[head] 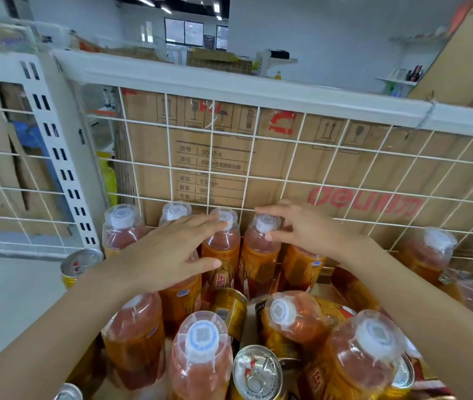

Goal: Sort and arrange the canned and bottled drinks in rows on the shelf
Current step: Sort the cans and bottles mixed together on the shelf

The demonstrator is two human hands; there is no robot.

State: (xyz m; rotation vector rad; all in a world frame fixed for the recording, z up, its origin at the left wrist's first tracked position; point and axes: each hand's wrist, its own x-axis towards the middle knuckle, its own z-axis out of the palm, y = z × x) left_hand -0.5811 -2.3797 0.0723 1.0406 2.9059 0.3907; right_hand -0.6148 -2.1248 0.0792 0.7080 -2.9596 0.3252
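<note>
Far left, low beside the grid (211,133), a can (80,265) looks like it's at the very end of the row, so a shove along the line might tip it off. The left hand (171,255) lies flat, fingers straight, tips on the cap of a bottle (222,246) standing against the grid. The right hand (301,226) pinches the cap of the next bottle (261,255), also against the grid. Everything's crammed, so dragging either could topple the leaning bottle (296,319) in front.
</note>
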